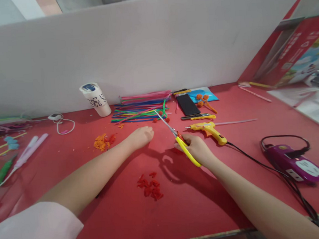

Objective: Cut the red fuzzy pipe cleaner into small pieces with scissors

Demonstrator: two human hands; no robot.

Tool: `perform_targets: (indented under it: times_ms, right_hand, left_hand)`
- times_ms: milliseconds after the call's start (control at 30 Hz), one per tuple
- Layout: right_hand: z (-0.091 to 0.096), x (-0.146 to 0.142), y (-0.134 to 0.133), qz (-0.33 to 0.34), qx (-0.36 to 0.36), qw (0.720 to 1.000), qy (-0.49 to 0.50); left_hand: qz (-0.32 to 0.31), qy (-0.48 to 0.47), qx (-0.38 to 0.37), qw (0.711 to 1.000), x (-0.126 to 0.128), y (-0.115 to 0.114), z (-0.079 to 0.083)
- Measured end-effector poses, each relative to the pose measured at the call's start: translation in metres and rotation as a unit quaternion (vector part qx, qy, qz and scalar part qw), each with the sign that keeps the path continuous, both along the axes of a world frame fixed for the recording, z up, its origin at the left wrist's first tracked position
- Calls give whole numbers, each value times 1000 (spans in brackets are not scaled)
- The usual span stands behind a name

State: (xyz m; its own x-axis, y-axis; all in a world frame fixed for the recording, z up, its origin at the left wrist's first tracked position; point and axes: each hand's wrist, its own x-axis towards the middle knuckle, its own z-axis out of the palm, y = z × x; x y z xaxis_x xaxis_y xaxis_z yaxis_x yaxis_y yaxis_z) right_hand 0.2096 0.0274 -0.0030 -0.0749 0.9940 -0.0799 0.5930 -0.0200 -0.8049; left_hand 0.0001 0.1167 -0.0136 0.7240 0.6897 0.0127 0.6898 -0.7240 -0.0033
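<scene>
My right hand grips yellow-handled scissors, their blades pointing up and to the left. To the left of them, my left hand is low over the red table with its fingers curled. What those fingers hold, if anything, is hidden. Between my forearms lies a loose pile of short red fuzzy pieces. A heap of orange and red clippings sits left of my left hand. Beyond my hands is a bundle of coloured pipe cleaners, with small red tufts by its right end.
A yellow glue gun with its cord, a black phone, a utility knife and a purple power strip are on the right. A white cup stands by the white partition. Pink tools lie left.
</scene>
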Motion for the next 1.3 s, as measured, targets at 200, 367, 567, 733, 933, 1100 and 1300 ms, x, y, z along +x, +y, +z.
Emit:
perform_targets:
  times_ms: [200, 367, 567, 733, 933, 1100, 1300]
  right_hand:
    - [0, 2, 2, -7, 6, 1000, -2]
    - [2, 2, 3, -4, 2, 1000, -2]
    - [-3, 2, 3, -2, 12, 1000, -21]
    - [-8, 3, 3, -2, 15, 999, -41]
    - [-9, 2, 0, -4, 28, 997, -71]
    - [-12, 3, -2, 2, 40, 995, -87]
    - [-13, 1, -4, 10, 46, 994, -97]
  left_hand:
    - [133, -52, -19, 990, -11, 2, 7]
    - [245, -75, -24, 966, -37, -2, 15]
    - [287, -90, -42, 953, -57, -23, 21]
    - [245, -144, -52, 957, -55, -49, 24]
    - [235, -200, -76, 948, -58, -74, 14]
    - [194, -153, -127, 961, -66, -85, 16]
    - [106, -177, -290, 935, -45, -100, 19]
